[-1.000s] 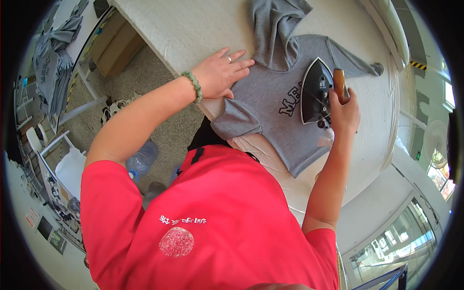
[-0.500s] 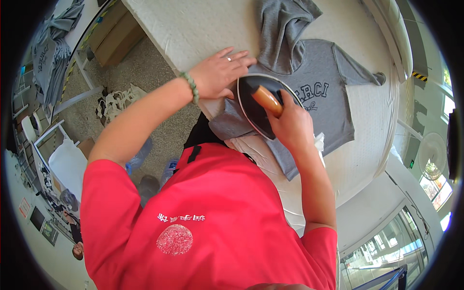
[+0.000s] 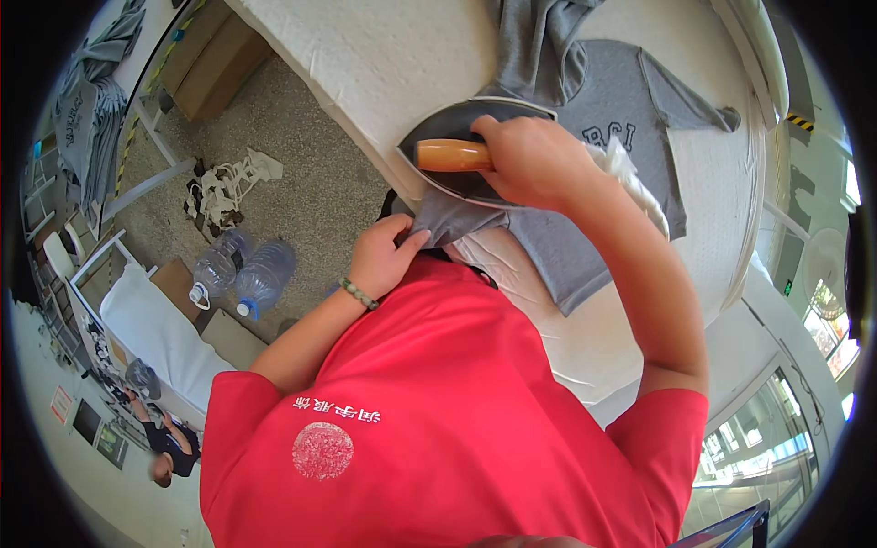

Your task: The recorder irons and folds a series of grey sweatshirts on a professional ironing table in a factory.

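A grey hooded sweatshirt (image 3: pixel 621 91) with dark lettering on its chest lies spread on a pale padded ironing table (image 3: pixel 384 55). My right hand (image 3: pixel 539 164) is closed round the orange-brown handle of a dark iron (image 3: pixel 457 119). The iron rests over the sweatshirt's near left part, by the sleeve, and hides some of it. My left hand (image 3: pixel 388 251), with a green bead bracelet at the wrist, pinches the end of the near sleeve (image 3: pixel 452 219) at the table's edge. A whitish wrap or cord (image 3: pixel 630 178) shows behind my right forearm.
Large clear plastic bottles (image 3: pixel 263 274) and a heap of pale cloth strips (image 3: pixel 237 183) lie on the speckled floor at left. Folded grey garments (image 3: pixel 91 137) hang over another table, and a cardboard box (image 3: pixel 215 59) stands nearby. Another person (image 3: pixel 169 447) is at the far left.
My left hand has moved down from the table beside the hood to the sleeve end and closed on it. The iron has shifted left and turned, its handle now pointing left.
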A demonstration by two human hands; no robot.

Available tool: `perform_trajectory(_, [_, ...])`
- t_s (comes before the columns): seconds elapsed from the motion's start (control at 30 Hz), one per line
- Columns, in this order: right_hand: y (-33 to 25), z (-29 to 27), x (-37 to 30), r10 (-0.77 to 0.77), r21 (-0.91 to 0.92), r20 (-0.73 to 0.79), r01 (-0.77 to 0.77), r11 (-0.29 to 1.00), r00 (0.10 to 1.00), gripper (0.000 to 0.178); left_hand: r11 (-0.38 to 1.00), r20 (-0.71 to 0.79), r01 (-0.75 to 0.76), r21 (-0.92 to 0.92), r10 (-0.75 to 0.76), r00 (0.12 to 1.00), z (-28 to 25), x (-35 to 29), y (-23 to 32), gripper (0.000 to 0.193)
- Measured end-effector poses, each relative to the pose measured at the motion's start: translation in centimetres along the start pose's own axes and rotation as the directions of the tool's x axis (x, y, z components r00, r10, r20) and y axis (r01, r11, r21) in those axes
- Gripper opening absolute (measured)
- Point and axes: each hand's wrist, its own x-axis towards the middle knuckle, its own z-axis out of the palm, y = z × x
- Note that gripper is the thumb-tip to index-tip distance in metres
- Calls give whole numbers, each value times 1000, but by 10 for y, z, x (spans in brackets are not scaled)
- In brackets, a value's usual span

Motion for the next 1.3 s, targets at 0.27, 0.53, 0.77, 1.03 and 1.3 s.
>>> perform_trajectory(0.27, [4,23,-29,96,-4,-71,-96,995,993,37,978,-64,145,-153,-156,986,0,-11,-7,23])
perform_trajectory(0.53, [56,80,-163,560,140,-123,-544,827,820,52,928,-424,-360,98,366,828,-4,45,44,31])
perform_trajectory(0.77, [67,100,-179,770,358,-298,-681,638,564,50,997,7,-79,25,79,997,10,113,61,35])
perform_trajectory(1.03, [69,95,-180,759,416,-281,-638,648,587,45,929,-195,42,367,33,980,19,108,66,43])
perform_trajectory(1.3, [66,94,-167,656,368,-279,-553,748,702,36,996,-220,70,57,-55,974,29,17,45,38])
